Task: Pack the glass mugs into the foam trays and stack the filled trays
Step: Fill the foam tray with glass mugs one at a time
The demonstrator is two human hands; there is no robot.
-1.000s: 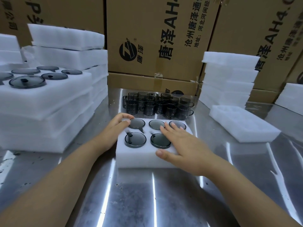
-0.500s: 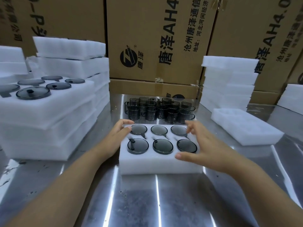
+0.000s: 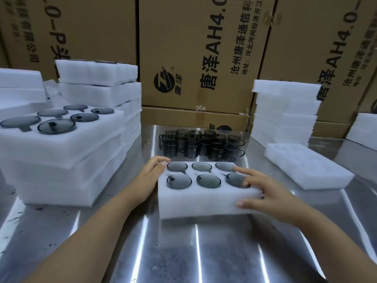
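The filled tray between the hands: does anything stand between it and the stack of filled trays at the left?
Nothing visible does. Only table surface lies between the filled tray and the stack; the loose mugs stand behind the tray, off that path.

Bright overhead light streaks glare across the steel table (image 3: 183, 252); edges bow with wide-angle distortion, slightly soft.

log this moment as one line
filled tray: six mugs seated | left hand: grips its left edge | right hand: grips its right front corner | next: likely onto left stack
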